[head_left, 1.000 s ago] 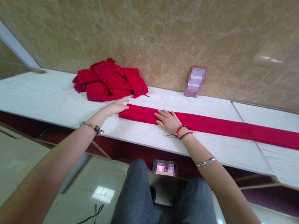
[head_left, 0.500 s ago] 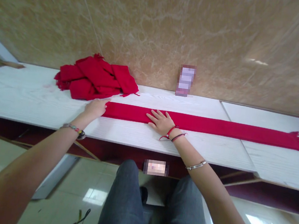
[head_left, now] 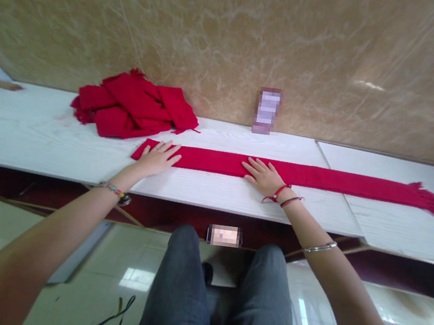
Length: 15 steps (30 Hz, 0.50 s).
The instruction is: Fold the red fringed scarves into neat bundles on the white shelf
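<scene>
A long red scarf (head_left: 213, 161) lies flat in a narrow strip along the white tabletop, its fringed end at the far right. Near the strip's left end my left hand (head_left: 159, 158) rests palm down, fingers spread. My right hand (head_left: 263, 175) lies on the middle of the scarf, also flat with its fingers apart. Neither hand grips the cloth. Behind my left hand is a crumpled heap of red scarves (head_left: 129, 107), with some fringe showing at its edges.
A tan marbled wall (head_left: 231, 43) rises behind the white tabletop (head_left: 39, 130). A blurred-out upright item (head_left: 267, 112) leans there. Another blurred item (head_left: 224, 235) sits just under the front edge, above my knees. A dark cord (head_left: 119, 314) lies on the tiled floor.
My left hand has opened from the scarf's left end and now lies flat on it, slightly further right. My right hand has slid right along the cloth. The view has shifted a little.
</scene>
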Each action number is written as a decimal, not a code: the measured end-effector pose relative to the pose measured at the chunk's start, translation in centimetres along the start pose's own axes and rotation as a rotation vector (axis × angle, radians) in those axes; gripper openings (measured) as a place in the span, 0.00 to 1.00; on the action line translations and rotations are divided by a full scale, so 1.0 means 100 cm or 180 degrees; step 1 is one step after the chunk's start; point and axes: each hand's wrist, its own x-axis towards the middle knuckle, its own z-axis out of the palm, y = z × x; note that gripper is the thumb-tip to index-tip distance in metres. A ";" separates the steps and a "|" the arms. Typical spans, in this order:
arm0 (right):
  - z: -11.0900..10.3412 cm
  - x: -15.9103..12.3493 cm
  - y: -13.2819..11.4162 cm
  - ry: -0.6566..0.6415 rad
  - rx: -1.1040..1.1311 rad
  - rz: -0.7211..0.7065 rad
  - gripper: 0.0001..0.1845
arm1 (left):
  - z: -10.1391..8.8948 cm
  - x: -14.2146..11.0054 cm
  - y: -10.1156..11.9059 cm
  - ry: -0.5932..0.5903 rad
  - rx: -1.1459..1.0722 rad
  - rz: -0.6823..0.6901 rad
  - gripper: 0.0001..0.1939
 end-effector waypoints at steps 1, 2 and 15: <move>0.000 -0.005 0.006 -0.0034 -0.0009 0.0082 0.28 | -0.001 -0.002 -0.011 0.0003 -0.0014 -0.0164 0.30; 0.000 -0.010 0.013 -0.0071 -0.0020 0.0146 0.28 | -0.003 -0.004 -0.023 -0.0016 -0.0064 -0.0369 0.30; 0.003 -0.029 0.038 -0.0198 -0.0215 0.0524 0.30 | -0.024 -0.011 -0.038 0.0246 -0.0425 -0.1108 0.34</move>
